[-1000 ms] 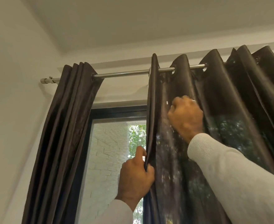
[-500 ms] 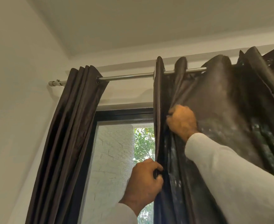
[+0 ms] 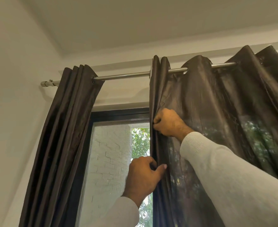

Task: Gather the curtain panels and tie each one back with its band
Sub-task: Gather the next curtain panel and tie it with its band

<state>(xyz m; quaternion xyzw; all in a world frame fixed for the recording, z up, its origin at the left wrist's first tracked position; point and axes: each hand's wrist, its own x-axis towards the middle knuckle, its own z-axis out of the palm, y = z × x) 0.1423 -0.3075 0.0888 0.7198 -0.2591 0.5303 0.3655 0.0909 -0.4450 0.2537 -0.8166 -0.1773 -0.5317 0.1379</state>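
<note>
Head view: left hand (image 3: 143,176) and right hand (image 3: 167,122) both gripping right curtain panel (image 3: 216,112) edge.

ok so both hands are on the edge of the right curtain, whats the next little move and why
Probably draw the next fold of the right panel along the rod into the pinched edge. The right hand and the left hand grip its leading folds, yet the fabric to their right hangs spread out, while the left panel is already bunched.
</note>
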